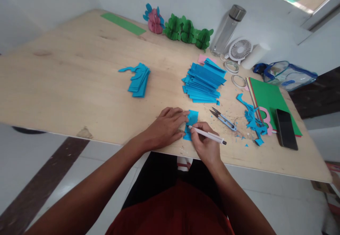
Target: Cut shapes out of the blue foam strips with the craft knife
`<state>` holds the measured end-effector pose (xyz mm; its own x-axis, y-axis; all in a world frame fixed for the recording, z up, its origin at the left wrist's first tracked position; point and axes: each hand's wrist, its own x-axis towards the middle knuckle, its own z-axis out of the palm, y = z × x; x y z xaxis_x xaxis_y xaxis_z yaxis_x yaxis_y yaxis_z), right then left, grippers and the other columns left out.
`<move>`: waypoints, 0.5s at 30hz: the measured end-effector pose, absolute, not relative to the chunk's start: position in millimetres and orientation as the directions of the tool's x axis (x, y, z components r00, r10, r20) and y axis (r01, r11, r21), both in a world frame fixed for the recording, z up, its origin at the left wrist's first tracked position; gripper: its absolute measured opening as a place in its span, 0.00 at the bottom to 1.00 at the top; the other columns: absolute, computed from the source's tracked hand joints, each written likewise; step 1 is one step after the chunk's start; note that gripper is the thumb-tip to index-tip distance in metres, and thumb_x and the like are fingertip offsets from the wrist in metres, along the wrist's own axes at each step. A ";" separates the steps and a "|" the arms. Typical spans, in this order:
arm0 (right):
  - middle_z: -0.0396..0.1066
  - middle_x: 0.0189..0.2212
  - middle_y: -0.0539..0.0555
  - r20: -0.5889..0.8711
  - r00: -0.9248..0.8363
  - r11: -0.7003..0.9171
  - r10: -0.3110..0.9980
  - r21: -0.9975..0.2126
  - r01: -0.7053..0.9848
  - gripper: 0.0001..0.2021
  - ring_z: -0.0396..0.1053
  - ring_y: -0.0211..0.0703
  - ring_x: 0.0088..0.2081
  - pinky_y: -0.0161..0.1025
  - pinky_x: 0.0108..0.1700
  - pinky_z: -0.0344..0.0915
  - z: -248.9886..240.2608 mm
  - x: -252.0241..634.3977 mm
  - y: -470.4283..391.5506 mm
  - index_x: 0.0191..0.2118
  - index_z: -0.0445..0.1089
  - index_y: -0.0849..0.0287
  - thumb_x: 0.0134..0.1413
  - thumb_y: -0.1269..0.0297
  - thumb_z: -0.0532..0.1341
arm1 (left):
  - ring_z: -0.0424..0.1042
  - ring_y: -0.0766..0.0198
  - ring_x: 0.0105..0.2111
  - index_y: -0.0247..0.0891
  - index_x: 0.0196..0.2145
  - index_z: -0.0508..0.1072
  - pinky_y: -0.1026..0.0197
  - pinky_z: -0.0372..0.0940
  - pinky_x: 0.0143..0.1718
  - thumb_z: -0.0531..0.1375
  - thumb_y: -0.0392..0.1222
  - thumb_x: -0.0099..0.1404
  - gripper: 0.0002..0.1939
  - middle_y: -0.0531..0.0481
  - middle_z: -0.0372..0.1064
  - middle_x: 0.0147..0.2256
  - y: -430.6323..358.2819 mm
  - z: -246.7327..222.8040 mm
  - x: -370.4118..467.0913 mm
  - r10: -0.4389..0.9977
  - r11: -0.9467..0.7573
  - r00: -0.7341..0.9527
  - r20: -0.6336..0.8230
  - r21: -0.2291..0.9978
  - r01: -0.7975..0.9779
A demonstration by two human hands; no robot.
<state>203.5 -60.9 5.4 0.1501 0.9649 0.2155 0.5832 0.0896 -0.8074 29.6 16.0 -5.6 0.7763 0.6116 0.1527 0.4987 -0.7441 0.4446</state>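
A small piece of blue paper (pixel 193 116) lies near the table's front edge. My left hand (pixel 170 127) rests flat beside it, fingers stretched out, the fingertips touching the paper's left side. My right hand (pixel 205 143) grips a white pen (pixel 208 134) with a dark end, its tip on the paper. Just right of the paper lie thread snips (pixel 223 119) with light blue handles, blades apart. Beyond my hands is a big fanned stack of folded blue paper strips (pixel 203 82). A smaller pile of cut blue pieces (pixel 140 81) lies to the left.
Blue scraps (pixel 253 118), a pink paper shape (pixel 265 120), a phone (pixel 286 129) and green sheets (pixel 273 97) lie at right. Along the wall stand green paper figures (pixel 187 31), a pink one (pixel 154 21), a bottle (pixel 228 29) and a small fan (pixel 240 49). Tape rolls (pixel 231 67) lie before them.
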 end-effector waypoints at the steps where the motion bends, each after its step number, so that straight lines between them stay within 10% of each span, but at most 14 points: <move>1: 0.73 0.28 0.51 0.216 0.152 0.089 0.964 -0.807 0.584 0.05 0.70 0.40 0.28 0.36 0.31 0.67 5.4 203.5 -61.1 0.34 0.70 0.55 0.59 0.62 0.59 | 0.54 0.49 0.63 0.37 0.52 0.66 0.43 0.49 0.63 0.55 0.41 0.66 0.18 0.41 0.59 0.63 16.1 -5.5 29.7 0.612 -0.745 0.776 0.153 0.443 0.499; 15: 0.73 0.27 0.51 0.254 0.174 0.087 0.951 -0.763 0.640 0.05 0.71 0.41 0.29 0.38 0.32 0.66 9.1 204.8 -66.5 0.33 0.69 0.55 0.59 0.62 0.58 | 0.55 0.49 0.63 0.39 0.52 0.67 0.43 0.49 0.63 0.54 0.41 0.66 0.17 0.42 0.59 0.63 16.3 -4.3 29.2 0.605 -0.747 0.781 0.151 0.448 0.492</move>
<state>204.8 -66.5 9.1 0.1740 0.9514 0.2543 0.6404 0.0869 -0.7631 29.2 16.3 -4.3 0.7814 0.6054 0.1511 0.4916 -0.7465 0.4483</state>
